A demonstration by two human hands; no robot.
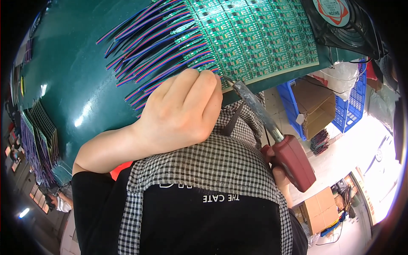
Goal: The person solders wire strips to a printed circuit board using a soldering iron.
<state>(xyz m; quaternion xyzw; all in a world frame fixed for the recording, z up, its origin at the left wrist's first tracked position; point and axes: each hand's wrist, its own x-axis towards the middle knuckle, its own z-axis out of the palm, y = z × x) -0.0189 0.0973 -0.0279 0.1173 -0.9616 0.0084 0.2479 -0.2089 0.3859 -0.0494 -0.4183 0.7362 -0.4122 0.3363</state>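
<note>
The circuit panel (pixel 259 38) lies on the surface (pixel 72 85) just beyond the left hand (pixel 182 112), wires (pixel 157 42) fanning to its left. The soldering iron (pixel 272 127) runs from the right hand (pixel 278 172) up to the panel's near edge.

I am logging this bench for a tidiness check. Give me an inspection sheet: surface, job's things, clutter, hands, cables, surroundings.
Surface: dark green bench top, glossy with glare.
Job's things: green circuit board panel with rows of red, blue and purple ribbon wires; soldering iron, red handle, tip at the panel's near edge.
Clutter: stack of wired boards at the bench's left end.
Hands: left hand fisted at the panel edge; right hand grips the iron handle.
Cables: black fan leads.
Surroundings: blue crates, cardboard boxes on floor.
</note>
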